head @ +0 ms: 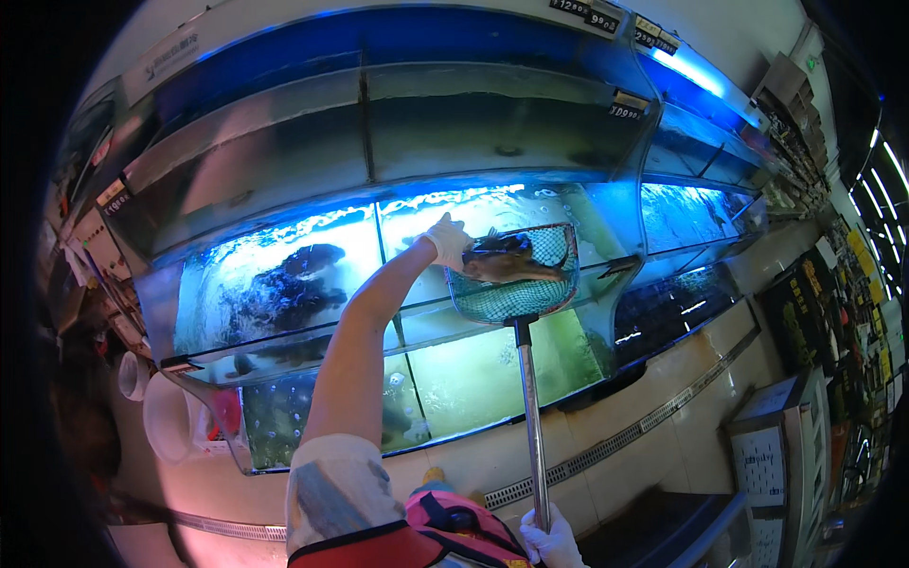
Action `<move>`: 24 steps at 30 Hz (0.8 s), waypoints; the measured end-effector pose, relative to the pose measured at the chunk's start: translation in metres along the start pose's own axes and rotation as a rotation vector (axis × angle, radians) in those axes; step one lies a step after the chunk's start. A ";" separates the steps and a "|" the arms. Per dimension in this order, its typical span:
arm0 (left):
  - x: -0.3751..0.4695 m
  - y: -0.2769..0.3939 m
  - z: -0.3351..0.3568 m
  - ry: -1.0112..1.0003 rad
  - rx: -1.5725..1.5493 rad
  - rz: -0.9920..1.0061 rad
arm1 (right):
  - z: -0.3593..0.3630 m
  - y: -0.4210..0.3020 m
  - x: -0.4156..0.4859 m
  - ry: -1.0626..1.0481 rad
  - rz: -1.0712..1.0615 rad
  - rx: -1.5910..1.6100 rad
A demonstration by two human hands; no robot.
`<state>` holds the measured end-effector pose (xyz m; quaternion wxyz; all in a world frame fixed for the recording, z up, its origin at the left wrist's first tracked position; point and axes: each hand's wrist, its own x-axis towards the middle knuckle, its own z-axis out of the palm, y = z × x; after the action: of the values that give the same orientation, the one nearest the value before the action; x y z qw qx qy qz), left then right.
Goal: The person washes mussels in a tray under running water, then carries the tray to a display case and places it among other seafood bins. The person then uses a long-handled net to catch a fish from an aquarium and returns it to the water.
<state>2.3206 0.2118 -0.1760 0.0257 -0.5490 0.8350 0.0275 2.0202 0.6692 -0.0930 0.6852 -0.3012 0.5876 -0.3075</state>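
A landing net (515,302) with teal mesh and a metal handle (529,405) is held over the water of a glass fish tank (490,348). My right hand (550,537), in a white glove, is closed around the lower handle. In the net lies a brownish fish (508,268), its head end to the left. My left hand (446,241), also gloved, reaches to the net's left rim, right by that end of the fish. Some fingers point up and apart; whether the others grip the fish or rim is hidden.
Large dark fish (298,284) crowd the left tank compartment. Glass dividers and price tags (628,105) line the stacked tanks. White tubs (168,419) stand at the lower left. A drain grate (589,454) crosses the tiled floor, and a cabinet (770,440) stands right.
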 end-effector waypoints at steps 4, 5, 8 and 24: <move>0.007 -0.008 -0.007 -0.105 -0.057 0.153 | 0.001 0.002 0.001 0.001 -0.027 -0.044; 0.007 -0.011 -0.009 -0.103 -0.040 0.109 | 0.002 0.002 0.002 0.000 -0.039 -0.049; 0.010 -0.015 -0.012 -0.088 -0.003 0.064 | 0.001 0.002 0.001 -0.015 -0.030 -0.044; 0.010 -0.025 -0.040 -0.099 -0.059 0.128 | -0.010 0.002 0.002 -0.067 0.011 -0.049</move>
<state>2.3389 0.1900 -0.1372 0.0491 -0.4930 0.8649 0.0809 2.0103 0.6684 -0.0966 0.6986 -0.3250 0.5732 -0.2788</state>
